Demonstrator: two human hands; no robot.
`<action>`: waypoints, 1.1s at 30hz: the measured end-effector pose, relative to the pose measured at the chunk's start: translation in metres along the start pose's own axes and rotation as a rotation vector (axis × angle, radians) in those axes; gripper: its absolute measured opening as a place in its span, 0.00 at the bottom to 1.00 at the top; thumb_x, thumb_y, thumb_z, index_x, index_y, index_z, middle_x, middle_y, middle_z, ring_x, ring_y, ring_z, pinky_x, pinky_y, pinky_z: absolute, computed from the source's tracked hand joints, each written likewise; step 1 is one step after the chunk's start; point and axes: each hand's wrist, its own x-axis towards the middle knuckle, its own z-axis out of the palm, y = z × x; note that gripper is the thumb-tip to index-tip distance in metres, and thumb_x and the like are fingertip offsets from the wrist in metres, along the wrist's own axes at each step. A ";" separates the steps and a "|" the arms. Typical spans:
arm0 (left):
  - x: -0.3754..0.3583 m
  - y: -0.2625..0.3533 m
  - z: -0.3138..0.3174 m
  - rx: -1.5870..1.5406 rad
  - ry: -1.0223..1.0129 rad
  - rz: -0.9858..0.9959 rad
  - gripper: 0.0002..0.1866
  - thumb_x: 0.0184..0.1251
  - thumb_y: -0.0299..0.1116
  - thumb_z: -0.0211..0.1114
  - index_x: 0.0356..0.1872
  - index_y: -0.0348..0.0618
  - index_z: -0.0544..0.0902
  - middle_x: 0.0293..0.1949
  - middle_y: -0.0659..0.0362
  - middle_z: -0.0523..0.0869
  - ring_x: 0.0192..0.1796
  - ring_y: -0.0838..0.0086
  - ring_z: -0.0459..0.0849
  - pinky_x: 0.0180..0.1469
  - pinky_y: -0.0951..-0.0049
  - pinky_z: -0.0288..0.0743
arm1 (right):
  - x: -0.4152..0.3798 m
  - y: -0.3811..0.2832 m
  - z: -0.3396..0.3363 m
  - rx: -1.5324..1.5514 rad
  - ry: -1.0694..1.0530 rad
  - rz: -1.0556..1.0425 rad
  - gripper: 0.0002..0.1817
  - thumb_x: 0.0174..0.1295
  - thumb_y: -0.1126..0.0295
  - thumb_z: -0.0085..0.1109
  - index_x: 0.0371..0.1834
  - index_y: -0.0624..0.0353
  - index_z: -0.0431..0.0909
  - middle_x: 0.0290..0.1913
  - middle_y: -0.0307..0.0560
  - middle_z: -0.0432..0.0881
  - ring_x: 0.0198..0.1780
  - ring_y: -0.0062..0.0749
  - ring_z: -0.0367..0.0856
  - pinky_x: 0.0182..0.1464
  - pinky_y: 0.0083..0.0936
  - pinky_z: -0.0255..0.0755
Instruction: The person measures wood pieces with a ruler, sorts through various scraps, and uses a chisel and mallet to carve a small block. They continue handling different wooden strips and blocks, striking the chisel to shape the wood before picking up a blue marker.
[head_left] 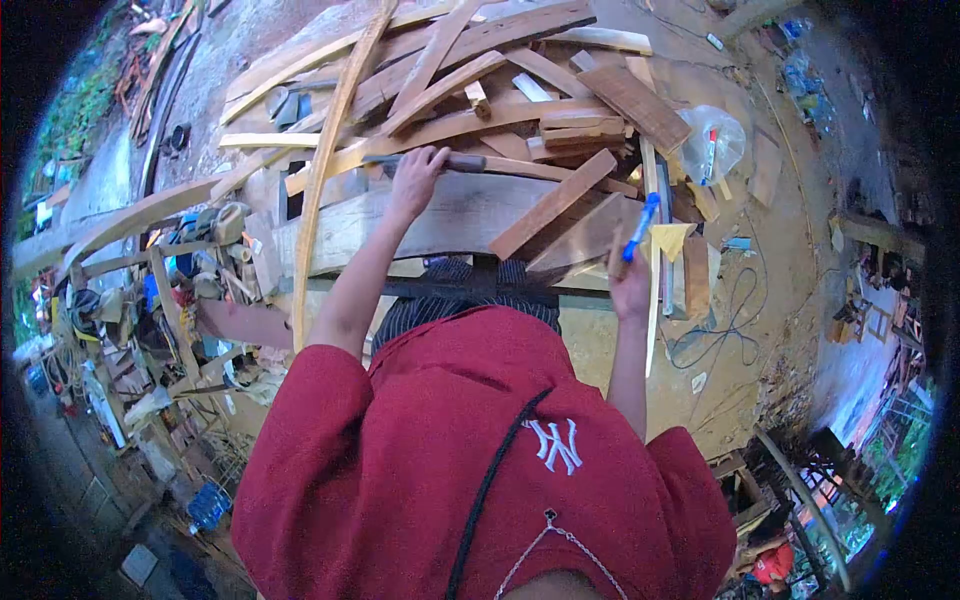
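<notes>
My left hand [420,172] is closed round a dark tool [466,162] that lies across the light curved plank at the near side of the wood pile. On the right, my right hand [629,275] holds a blue marker [642,228] upright between thumb and fingers, some of them blurred. Just beside the marker is a small yellowish triangular piece [670,240], near a long thin light strip [655,310]. A wide weathered board [400,220] spans the space in front of my body.
Many brown planks [640,105] are piled ahead. One long curved strip [330,160] crosses the left side. A clear plastic bag [722,140] with a red marker lies to the right, above a coiled cord [735,328]. Clutter with a hat [230,222] stands at left.
</notes>
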 end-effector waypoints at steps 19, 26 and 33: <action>-0.014 -0.010 0.011 -0.804 0.318 -0.423 0.12 0.62 0.32 0.60 0.45 0.42 0.79 0.44 0.52 0.80 0.51 0.59 0.77 0.56 0.64 0.69 | 0.007 0.187 0.154 -0.973 -0.247 -0.098 0.13 0.56 0.65 0.65 0.34 0.65 0.79 0.32 0.40 0.81 0.34 0.20 0.76 0.40 0.20 0.69; -0.124 -0.039 0.013 -1.337 0.096 -0.863 0.14 0.64 0.32 0.62 0.49 0.39 0.79 0.38 0.56 0.82 0.35 0.80 0.81 0.34 0.78 0.76 | 0.010 0.255 0.170 -1.158 -0.464 -0.013 0.14 0.52 0.63 0.68 0.32 0.64 0.80 0.40 0.45 0.77 0.43 0.31 0.75 0.47 0.26 0.68; -0.125 -0.053 -0.010 -0.578 0.077 -0.602 0.14 0.56 0.36 0.68 0.42 0.44 0.84 0.48 0.53 0.82 0.52 0.55 0.75 0.54 0.63 0.68 | 0.015 0.259 0.172 -1.180 -0.277 -0.143 0.15 0.51 0.60 0.69 0.37 0.59 0.83 0.35 0.40 0.70 0.38 0.32 0.71 0.42 0.27 0.67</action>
